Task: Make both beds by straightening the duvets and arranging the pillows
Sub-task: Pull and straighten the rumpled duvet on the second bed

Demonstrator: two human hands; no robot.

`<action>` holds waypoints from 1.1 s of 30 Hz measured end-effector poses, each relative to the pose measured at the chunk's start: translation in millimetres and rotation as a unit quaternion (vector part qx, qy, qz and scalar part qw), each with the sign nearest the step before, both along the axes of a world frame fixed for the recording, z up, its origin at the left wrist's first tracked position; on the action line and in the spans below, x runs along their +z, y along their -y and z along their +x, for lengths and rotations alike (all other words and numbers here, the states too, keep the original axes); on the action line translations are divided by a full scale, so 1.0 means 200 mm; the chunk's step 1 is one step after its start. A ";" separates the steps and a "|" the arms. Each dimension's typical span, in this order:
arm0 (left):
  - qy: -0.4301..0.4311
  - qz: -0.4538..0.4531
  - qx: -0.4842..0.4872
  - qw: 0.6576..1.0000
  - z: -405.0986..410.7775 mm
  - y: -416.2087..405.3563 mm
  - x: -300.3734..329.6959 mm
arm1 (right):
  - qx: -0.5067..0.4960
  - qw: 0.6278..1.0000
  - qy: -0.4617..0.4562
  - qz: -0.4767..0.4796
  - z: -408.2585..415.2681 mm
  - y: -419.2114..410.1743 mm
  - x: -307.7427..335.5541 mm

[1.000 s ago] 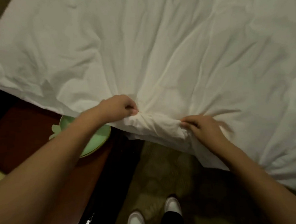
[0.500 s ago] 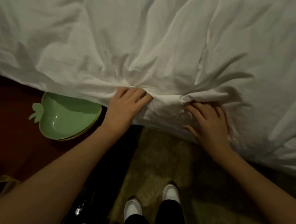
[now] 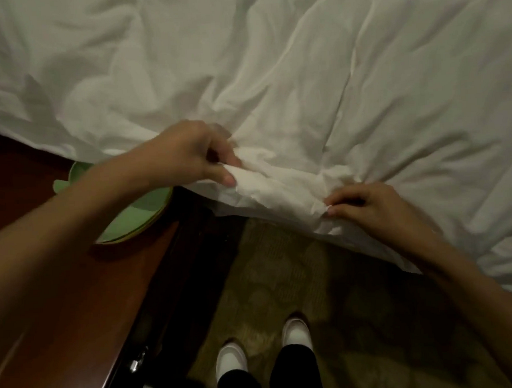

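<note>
Across the top and right of the view the white duvet covers the bed, creased all over, with long folds running toward its near edge. That edge hangs over the side of the bed above the carpet and is bunched into a thick roll between the two hands. The left hand pinches the left end of this roll, thumb below and curled fingers on top, the cloth drawn up slightly at the grip. The right hand grips the right end of the roll, its fingers curled in and the fingertips nipping a crumpled fold; a flap of the duvet hangs down beneath its wrist. Both forearms are bare and reach in from the lower corners.

Left of the bed stands a dark reddish wooden table, its top touching or passing under the overhanging duvet; which, I cannot tell. On it lies a pale green dish with a leaf-shaped tab, partly hidden by the left forearm and by the duvet's edge. At the bottom, two white shoes and dark trouser legs stand on the patterned carpet, close to the table's side.
</note>
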State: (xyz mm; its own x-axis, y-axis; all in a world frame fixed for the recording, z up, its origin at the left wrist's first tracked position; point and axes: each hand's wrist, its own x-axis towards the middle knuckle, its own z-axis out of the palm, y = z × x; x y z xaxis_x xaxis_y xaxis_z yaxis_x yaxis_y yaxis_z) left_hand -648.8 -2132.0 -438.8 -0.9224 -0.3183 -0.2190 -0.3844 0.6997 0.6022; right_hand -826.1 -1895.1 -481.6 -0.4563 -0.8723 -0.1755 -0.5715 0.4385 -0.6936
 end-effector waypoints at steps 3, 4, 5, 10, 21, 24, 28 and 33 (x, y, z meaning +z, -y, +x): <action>0.122 -0.089 -0.046 0.987 0.01 -0.05 -0.14 | 0.032 0.994 -0.045 0.089 0.02 0.02 -0.09; 0.154 -0.119 -0.057 0.979 0.00 -0.08 -0.19 | 0.041 0.991 -0.061 0.112 0.04 0.02 -0.12; 0.163 -0.132 -0.066 0.976 -0.02 -0.11 -0.23 | 0.039 0.990 -0.073 0.115 0.06 0.03 -0.14; -0.062 -0.205 -0.127 0.969 -0.03 -0.30 -0.26 | 0.071 0.954 -0.279 -0.084 0.13 -0.04 -0.15; 0.106 -0.378 -0.109 0.913 0.02 -0.36 -0.64 | 0.169 0.809 -0.564 0.005 -0.05 -0.08 -0.50; 0.148 -0.327 -0.121 0.926 0.01 -0.40 -0.59 | 0.162 0.825 -0.542 0.019 -0.03 -0.08 -0.46; 0.071 -0.204 -0.038 0.976 0.00 -0.42 -0.35 | 0.132 0.869 -0.476 0.010 0.07 -0.02 -0.24; 0.037 -0.206 0.035 0.977 -0.06 -0.37 0.08 | 0.063 0.919 -0.389 0.017 0.12 0.09 0.19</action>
State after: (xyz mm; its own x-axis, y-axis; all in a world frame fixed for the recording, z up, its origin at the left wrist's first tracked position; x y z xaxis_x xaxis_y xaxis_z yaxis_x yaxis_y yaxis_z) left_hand -660.9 -2058.2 -421.9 -0.8819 -0.4546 -0.1251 -0.4715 0.8477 0.2431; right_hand -801.4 -1912.3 -443.8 -0.3506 -0.9272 0.1322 -0.9365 0.3484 -0.0400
